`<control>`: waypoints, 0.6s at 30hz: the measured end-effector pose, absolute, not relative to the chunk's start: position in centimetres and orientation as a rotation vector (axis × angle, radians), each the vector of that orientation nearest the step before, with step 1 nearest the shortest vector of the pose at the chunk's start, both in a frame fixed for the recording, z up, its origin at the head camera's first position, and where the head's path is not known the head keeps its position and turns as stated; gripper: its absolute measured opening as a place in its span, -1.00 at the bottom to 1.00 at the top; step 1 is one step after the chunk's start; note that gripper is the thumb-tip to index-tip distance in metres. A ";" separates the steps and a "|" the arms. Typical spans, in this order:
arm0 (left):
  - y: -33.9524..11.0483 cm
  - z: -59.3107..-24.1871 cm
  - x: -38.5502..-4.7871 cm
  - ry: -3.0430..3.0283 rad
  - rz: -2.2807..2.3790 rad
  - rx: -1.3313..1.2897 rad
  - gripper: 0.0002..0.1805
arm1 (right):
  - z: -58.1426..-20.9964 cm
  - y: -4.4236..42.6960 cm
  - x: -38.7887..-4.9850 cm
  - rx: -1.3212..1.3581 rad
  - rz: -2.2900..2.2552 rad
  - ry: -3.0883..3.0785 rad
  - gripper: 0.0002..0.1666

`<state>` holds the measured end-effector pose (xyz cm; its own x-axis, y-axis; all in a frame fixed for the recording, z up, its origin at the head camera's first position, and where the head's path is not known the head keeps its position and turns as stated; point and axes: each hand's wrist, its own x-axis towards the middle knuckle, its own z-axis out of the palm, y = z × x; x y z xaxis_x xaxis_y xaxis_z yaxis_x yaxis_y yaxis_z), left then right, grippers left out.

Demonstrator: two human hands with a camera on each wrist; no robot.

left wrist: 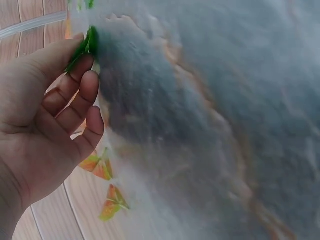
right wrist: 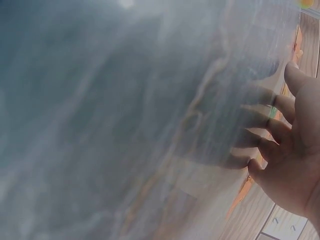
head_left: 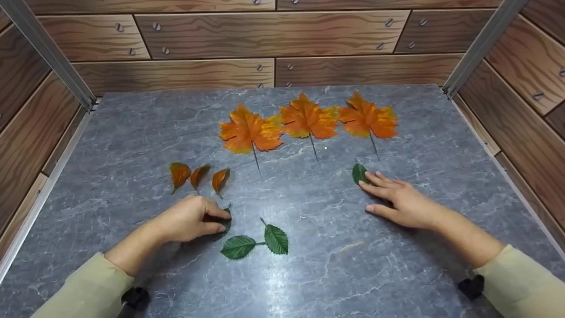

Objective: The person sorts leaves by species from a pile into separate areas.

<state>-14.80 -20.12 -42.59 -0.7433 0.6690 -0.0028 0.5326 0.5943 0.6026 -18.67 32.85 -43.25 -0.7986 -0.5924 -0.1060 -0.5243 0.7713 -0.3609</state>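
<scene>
My left hand (head_left: 190, 219) pinches a green leaf (head_left: 227, 221) between thumb and forefinger, low over the table left of centre. In the left wrist view this leaf (left wrist: 90, 45) stands up from the fingertips. On the right, the fingers of my right hand (head_left: 399, 201) lie spread and touch another green leaf (head_left: 359, 174); the fingertips cover part of it. Two more green leaves, one lying sideways (head_left: 239, 247) and one slanting (head_left: 276, 239), rest near the left hand. The right wrist view shows the right hand (right wrist: 295, 145) with its fingers extended against the surface.
Three orange maple leaves (head_left: 250, 130) with thin dark stems form a row at the back of the table. Small curled orange-brown leaves (head_left: 179, 175) lie beyond the left hand. Wood-patterned walls (head_left: 271, 35) and metal posts (head_left: 481, 48) border the grey marbled table (head_left: 326, 278).
</scene>
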 end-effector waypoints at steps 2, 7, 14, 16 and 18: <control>-19.8 -42.3 -15.0 2.606 0.879 1.022 -0.70 | -43.3 32.9 -18.7 -0.877 -0.462 2.753 -0.19; -18.7 -41.4 -15.3 2.638 0.950 1.078 -0.71 | -43.2 32.9 -18.7 -0.883 -0.473 2.752 -0.20; -16.3 -39.5 -16.1 2.657 1.068 1.071 -0.79 | -43.3 32.9 -18.8 -0.869 -0.475 2.749 -0.18; -15.4 -39.0 -16.4 2.656 1.108 1.084 -0.80 | -43.4 32.9 -18.8 -0.870 -0.473 2.752 -0.18; -14.3 -38.5 -16.9 2.657 1.128 1.107 -0.81 | -43.4 33.0 -18.7 -0.873 -0.474 2.756 -0.19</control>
<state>-16.88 -14.35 -38.51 -0.7425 0.6334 0.2180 0.5968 0.4778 0.6446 -18.74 32.99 -43.43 -0.8019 -0.5886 -0.1025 -0.5206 0.7725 -0.3637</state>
